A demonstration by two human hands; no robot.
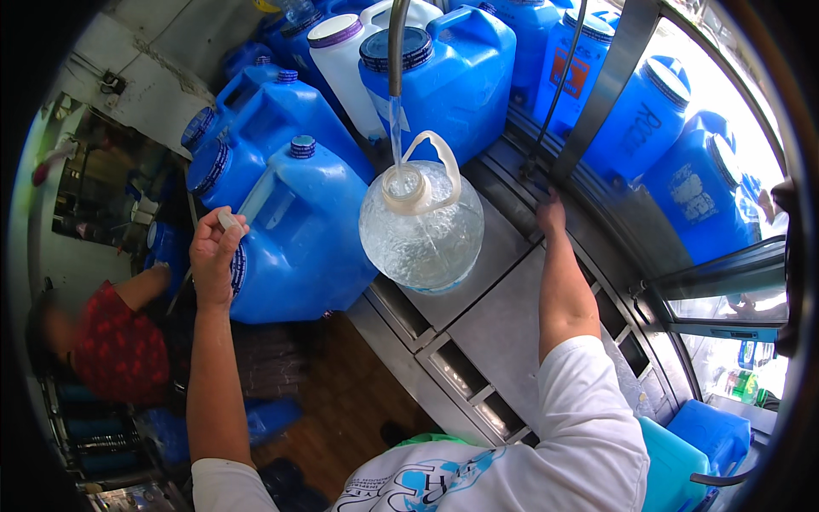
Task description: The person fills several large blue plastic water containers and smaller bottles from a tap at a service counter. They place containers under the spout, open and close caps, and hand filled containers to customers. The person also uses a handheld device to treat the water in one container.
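Observation:
My left hand (213, 252) is raised at the left, pinching a small whitish cap (229, 221) between thumb and fingers. Just beside it lies a big blue water container (299, 230). A clear round jug (422, 226) with a white handle stands on the metal counter (499, 328). Water runs from a metal spout (397, 51) into its open neck, and the water inside is bubbling. My right hand (551, 212) reaches forward to the metal frame, close to a thin upright rod (559, 90). Its fingers are too small and partly hidden to show whether they grip anything.
Blue containers (461, 81) crowd the back, with a white one (345, 64) among them. More blue containers (636, 111) stand past the metal-framed glass at right. A person in red (119, 346) is at the left. Teal and blue containers (674, 465) sit at the lower right.

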